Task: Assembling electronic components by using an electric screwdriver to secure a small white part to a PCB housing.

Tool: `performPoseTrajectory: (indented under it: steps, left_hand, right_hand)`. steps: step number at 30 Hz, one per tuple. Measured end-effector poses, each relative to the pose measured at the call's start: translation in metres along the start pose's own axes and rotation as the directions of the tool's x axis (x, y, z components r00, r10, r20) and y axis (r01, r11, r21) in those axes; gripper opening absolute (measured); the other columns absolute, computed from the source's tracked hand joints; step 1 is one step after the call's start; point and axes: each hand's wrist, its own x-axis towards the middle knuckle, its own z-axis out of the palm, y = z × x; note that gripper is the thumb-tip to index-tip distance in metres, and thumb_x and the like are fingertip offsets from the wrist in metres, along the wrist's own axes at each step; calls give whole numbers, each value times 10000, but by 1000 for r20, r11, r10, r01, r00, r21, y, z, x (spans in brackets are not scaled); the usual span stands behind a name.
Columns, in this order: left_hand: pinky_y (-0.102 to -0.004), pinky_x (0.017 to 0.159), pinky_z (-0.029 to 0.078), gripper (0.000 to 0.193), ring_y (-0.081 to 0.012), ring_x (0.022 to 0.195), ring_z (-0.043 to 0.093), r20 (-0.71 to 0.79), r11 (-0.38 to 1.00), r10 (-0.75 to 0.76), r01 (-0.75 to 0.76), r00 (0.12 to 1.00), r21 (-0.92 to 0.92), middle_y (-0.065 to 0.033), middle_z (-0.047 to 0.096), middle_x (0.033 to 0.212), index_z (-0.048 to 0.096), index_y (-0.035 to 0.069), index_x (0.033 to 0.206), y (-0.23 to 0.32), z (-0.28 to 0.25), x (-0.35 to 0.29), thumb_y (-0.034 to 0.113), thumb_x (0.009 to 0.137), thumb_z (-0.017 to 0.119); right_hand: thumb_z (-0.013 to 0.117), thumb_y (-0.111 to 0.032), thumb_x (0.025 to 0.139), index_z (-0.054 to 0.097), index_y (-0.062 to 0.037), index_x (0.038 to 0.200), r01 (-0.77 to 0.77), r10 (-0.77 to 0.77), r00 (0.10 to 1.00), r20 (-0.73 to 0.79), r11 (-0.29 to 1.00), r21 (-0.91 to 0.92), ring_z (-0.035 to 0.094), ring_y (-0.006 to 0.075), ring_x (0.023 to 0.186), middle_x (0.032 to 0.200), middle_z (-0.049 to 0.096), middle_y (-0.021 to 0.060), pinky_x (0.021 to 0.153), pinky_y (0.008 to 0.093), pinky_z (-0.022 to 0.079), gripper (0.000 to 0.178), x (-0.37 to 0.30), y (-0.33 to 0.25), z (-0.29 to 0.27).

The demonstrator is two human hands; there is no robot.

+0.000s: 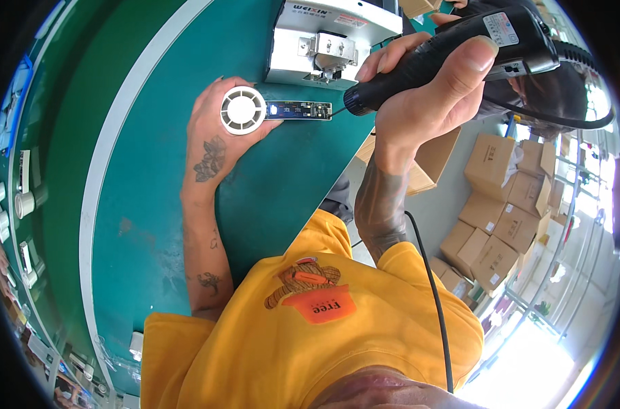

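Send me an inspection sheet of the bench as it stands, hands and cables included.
Surface: green bench top, with some brownish marks.
Job's things: white round-ended device with exposed circuit board; black electric screwdriver, bit at the board's right end, contact unclear.
Clutter: clear plastic and white part, lower left.
Hands: left hand grips the device; right hand holds the screwdriver.
Cables: screwdriver cord loops at right; black cable crosses the yellow shirt.
Surroundings: metal machine, cartons, another person.
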Motion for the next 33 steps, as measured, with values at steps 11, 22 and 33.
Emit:
performPoseTrajectory:
  steps: [11, 22, 33]
  left_hand:
    - [-431, 963, 525, 558, -322, 1138, 630, 21, 1000, -26, 26, 999, 0, -97, 690, 1147, 659, 57, 1142, -1, 2, 0, 222, 694, 947]
    - [-418, 935, 539, 532, -312, 1091, 656, 8, 1000, 3, -2, 1000, -22, -94, 700, 1124, 667, 55, 1113, 4, -1, 1, 212, 689, 947]
    - [-380, 919, 544, 557, -259, 1051, 665, 9, 999, 30, -31, 999, 25, -85, 704, 1117, 651, 47, 1145, 0, 1, 0, 200, 701, 952]
  right_hand:
    - [397, -764, 992, 504, 39, 1122, -22, 20, 998, -55, 999, -24, 495, 190, 400, 548, 498, 92, 387, 319, 453, 820, -9, 2, -4]
    - [365, -817, 961, 488, -11, 1124, -35, 35, 994, -105, 999, 1, 482, 211, 377, 533, 491, 96, 384, 326, 449, 831, -23, 6, -9]
    - [583, -510, 1039, 559, 16, 1032, -33, 175, 945, -278, 893, 449, 500, 136, 413, 589, 522, 49, 361, 278, 427, 526, 21, -55, 40]
